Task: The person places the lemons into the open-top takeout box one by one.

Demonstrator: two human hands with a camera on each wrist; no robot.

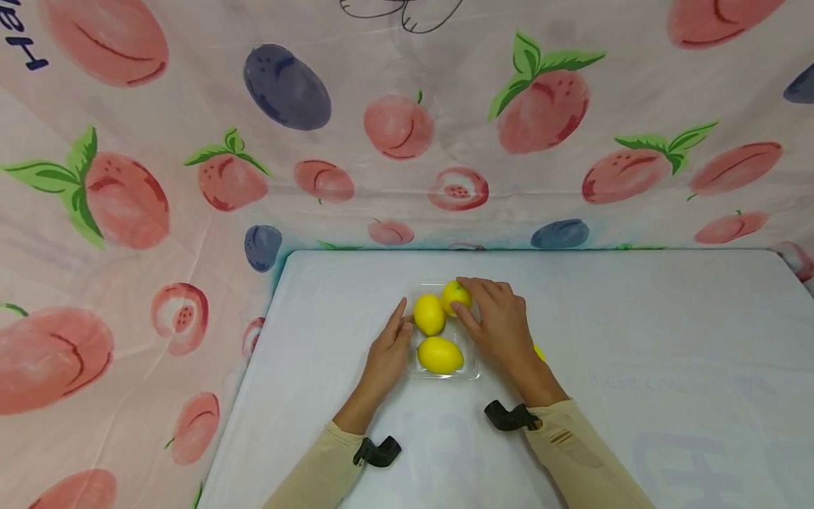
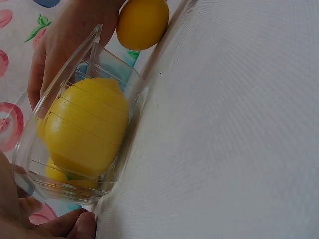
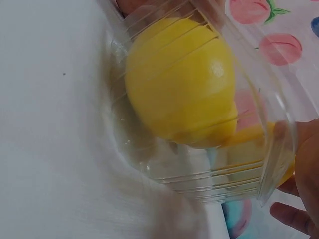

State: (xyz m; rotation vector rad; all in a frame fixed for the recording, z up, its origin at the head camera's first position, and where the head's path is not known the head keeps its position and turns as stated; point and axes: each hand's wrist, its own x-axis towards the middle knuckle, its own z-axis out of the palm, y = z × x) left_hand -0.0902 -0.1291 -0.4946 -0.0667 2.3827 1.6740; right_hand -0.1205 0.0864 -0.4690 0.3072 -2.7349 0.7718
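Observation:
A clear plastic container [image 1: 470,375] sits on the table with three lemons in it. One lemon [image 1: 440,355] lies along its near end, and a second lemon [image 1: 429,314] is at the far left. My right hand [image 1: 499,318] pinches the third lemon [image 1: 454,295] at the far right corner, thumb on the near side and fingers over the top. Against the container's left side rests my left hand [image 1: 389,348], its fingers extended along the outer wall and the thumb by the rim.
Another lemon [image 1: 539,352] lies on the white table [image 1: 636,318] to the right of the container, mostly hidden behind my right wrist. A fruit-printed cloth [image 1: 394,56] hangs behind the table and along its left side.

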